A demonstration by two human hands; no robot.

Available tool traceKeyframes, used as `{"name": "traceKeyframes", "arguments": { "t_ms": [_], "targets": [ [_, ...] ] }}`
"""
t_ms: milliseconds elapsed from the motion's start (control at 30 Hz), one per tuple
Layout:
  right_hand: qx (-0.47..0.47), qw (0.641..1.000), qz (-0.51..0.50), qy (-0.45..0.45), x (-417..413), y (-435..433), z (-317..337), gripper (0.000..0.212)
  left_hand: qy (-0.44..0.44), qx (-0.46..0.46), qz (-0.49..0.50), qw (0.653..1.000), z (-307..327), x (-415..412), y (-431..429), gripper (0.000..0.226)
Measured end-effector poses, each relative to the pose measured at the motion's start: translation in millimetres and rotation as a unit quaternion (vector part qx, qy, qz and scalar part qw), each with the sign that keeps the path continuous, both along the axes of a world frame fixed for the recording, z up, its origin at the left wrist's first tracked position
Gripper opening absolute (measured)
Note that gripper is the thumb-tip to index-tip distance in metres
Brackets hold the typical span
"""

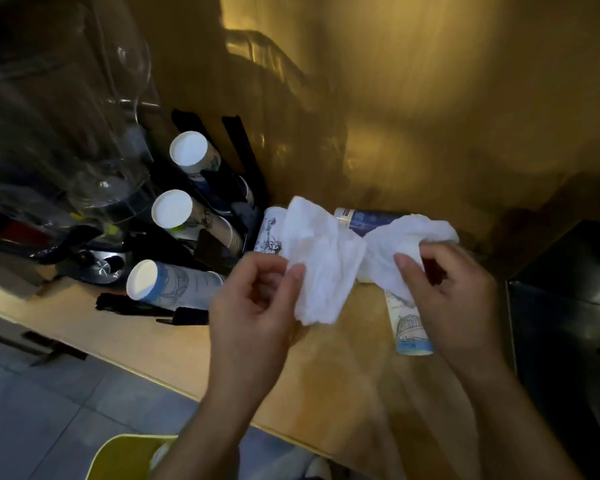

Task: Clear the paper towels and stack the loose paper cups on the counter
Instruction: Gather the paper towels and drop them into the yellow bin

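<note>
Head view, wooden counter (174,344). Left hand (253,306) pinches the lower edge of one white paper towel (321,258) between thumb and forefinger; the towel hangs crumpled above the counter, at about 12 o'clock from that hand. Right hand (454,282) grips a second paper towel (406,240), bunched, with fingers curled round its right end. The two towels meet or nearly touch in the middle; cannot tell whether they are one sheet.

Loose paper cups lie on their sides under and behind the towels: one (411,327) at 6 o'clock from the right-hand towel, one (368,218) at 12 o'clock by the wall, one (269,233) at 9 o'clock from the left-hand towel. Cup stacks sit in a black rack (243,154) at 10 o'clock, three white cup bottoms facing the camera.

Step in hand, as judged: gathering the towels. Best done by wadding both into one hand and lifting straight up, so trailing edges do not drag or roll the light cups beneath. That leaves one hand free for the cups.

Writing: the cups carry blue line drawings: a statue with raised torch, a domed building. A line of print on the far cup's rim is too blurred to read. No brand is legible.
</note>
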State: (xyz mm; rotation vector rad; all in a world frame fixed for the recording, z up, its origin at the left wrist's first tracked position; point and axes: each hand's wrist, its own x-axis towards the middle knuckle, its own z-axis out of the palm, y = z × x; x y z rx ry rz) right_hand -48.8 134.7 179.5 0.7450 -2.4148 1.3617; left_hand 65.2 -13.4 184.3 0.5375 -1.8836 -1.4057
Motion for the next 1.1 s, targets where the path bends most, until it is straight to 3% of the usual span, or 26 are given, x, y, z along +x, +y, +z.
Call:
{"name": "traceKeyframes", "arguments": {
  "t_ms": [200, 400, 567, 733, 967, 1100],
  "targets": [
    [-0.034, 0.996, 0.053, 0.057, 54, -39, 30, 0.012, 0.042, -0.058, 0.076, 0.995, 12, 58, -39, 0.016],
    [-0.040, 0.979, 0.194, 0.049, 133, -117, 18, 0.017, 0.029, 0.023, 0.192, 0.981, -3, 164, -94, 0.012],
    [-0.020, 0.945, 0.322, 0.046, 204, -189, -12, 0.019, -0.010, 0.061, 0.325, 0.944, -34, 259, -137, 0.017],
    [0.068, 0.903, 0.425, 0.008, 258, -241, -73, 0.023, -0.086, 0.093, 0.411, 0.903, -84, 327, -159, 0.023],
    [0.217, 0.832, 0.502, -0.092, 295, -283, -198, 0.024, -0.079, 0.350, 0.465, 0.810, -199, 363, -166, 0.009],
    [0.294, 0.793, 0.513, -0.146, 301, -304, -281, 0.017, -0.156, 0.400, 0.472, 0.770, -293, 357, -170, 0.016]
  ]
}}
